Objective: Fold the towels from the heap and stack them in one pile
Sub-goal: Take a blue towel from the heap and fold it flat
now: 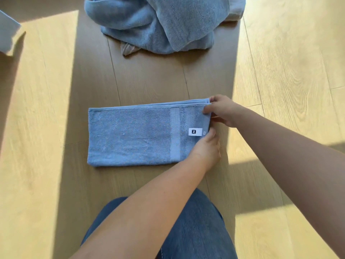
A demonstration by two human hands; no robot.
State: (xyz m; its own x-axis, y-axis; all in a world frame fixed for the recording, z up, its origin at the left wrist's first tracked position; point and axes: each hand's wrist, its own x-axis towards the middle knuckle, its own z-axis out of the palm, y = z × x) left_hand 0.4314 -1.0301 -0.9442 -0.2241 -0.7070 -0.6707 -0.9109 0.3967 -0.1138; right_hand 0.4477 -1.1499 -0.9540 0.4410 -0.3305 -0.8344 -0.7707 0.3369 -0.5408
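Folded towel (134, 135) held at its right end on the floor (56, 109).
Its far corner is pinched by the right hand (222, 111); the edge beside the label (195, 132) is gripped by the left hand (207, 148), forearm outstretched.

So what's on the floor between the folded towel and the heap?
Nothing: the head view shows only bare wooden floor, in shadow, between the folded towel and the heap.
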